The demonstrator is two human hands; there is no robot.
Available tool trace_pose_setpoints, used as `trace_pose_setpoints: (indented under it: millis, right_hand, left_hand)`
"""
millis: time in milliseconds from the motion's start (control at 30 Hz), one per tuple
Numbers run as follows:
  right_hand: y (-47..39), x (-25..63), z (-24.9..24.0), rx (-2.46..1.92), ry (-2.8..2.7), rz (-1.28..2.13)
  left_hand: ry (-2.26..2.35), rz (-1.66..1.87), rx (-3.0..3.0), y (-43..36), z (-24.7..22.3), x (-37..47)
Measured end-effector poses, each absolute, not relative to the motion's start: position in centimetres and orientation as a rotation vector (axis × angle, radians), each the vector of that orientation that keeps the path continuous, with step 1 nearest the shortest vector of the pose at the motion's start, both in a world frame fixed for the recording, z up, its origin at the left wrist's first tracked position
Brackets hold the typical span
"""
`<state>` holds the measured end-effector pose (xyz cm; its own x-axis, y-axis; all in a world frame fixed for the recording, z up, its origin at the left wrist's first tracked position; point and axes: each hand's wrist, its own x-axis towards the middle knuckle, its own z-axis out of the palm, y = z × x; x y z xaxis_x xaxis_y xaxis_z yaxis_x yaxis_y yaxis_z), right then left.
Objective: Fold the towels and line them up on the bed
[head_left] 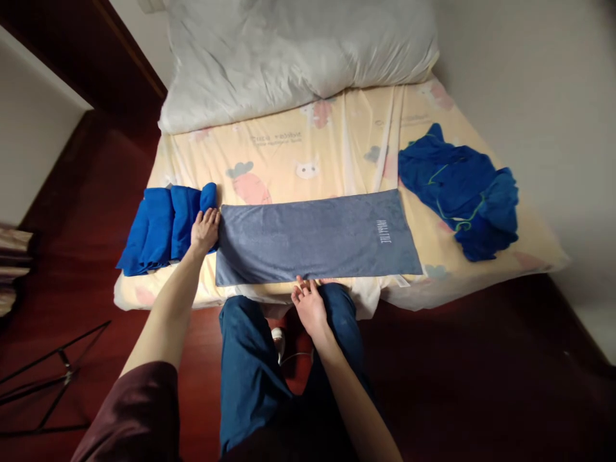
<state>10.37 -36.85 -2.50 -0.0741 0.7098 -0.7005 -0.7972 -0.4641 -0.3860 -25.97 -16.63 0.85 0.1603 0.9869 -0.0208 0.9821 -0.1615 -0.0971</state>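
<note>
A grey towel (308,237) lies flat and lengthwise along the near side of the bed, with pale lettering at its right end. My left hand (206,229) rests at the towel's left edge, against a row of folded blue cloths (158,224); its fingers are stretched out and hold nothing. Close to the towel's near edge, about its middle, is my right hand (308,305), palm partly up with loosely curled, parted fingers. Nothing shows in it. On the right lies a crumpled heap of blue cloth (462,189) with green edging.
The bed (283,154) wears a yellow printed sheet. A large grey-white bundle of bedding (298,58) sits at its far side. Walls stand to the right and at the back. A black tripod stand (65,375) is on the dark red floor at the left.
</note>
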Motion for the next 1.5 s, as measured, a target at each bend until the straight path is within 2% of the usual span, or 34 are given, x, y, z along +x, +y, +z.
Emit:
trace_pose_setpoints:
  millis: [200, 367, 467, 533, 600, 667, 733, 800, 900, 1033, 1200, 1300, 1367, 1500]
  right_hand:
    - [-35.9, 10.1, -2.0, -0.991, 0.318, 1.768]
    - [-36.9, 10.6, 0.0, -0.971, 0.374, 1.83]
    - [-39.1, 12.4, 2.2, -1.041, 0.219, 2.039]
    - [-39.1, 14.3, 3.6, -1.126, -0.14, 2.098]
    - [-36.4, 16.5, 4.2, -1.256, -0.736, 1.885]
    - [-30.7, 18.9, 3.7, -1.437, -1.392, 1.378]
    - [-23.6, 21.2, 2.1, -1.596, -1.895, 0.907]
    - [-17.0, 23.6, -0.2, -1.739, -2.202, 0.683]
    - [-10.8, 27.5, -3.8, -1.891, -2.32, 0.534]
    - [-7.7, 33.3, -7.1, -2.033, -2.191, 0.308]
    - [-5.4, 38.8, -6.5, -2.263, -2.0, 0.226]
    - [-7.1, 37.7, -4.1, -2.334, -1.92, 0.11]
    - [-10.4, 35.5, -3.1, -2.21, -1.99, 0.039]
    - [-19.5, 34.5, -4.0, -1.916, -2.322, 0.237]
  left_hand:
    - [-2.055, -0.023, -2.374, -17.8, -0.3, -31.0]
    - [-2.063, -0.107, -2.371, -17.2, -0.3, -31.4]
    - [-2.063, -0.231, -2.303, -18.0, 0.2, -28.6]
    - [-2.066, -0.34, -2.271, -19.1, 0.6, -25.1]
    - [-2.068, -0.374, -2.347, -19.9, 0.7, -20.8]
    - [-2.082, -0.298, -2.493, -19.7, 0.4, -16.6]
    - [-2.15, -0.194, -2.56, -18.3, -0.5, -13.5]
    - [-2.252, -0.136, -2.518, -16.1, -1.7, -12.0]
    - [-2.374, -0.225, -2.342, -13.2, -3.5, -13.0]
    - [-2.554, -0.362, -2.119, -10.9, -4.9, -17.8]
    - [-2.635, -0.282, -2.08, -10.1, -4.3, -22.8]
    - [-2.609, -0.312, -2.081, -12.0, -3.0, -22.0]
    - [-2.456, -0.397, -2.15, -15.3, -2.4, -20.1]
    - [-2.171, -0.343, -2.477, -25.4, -2.5, -17.4]
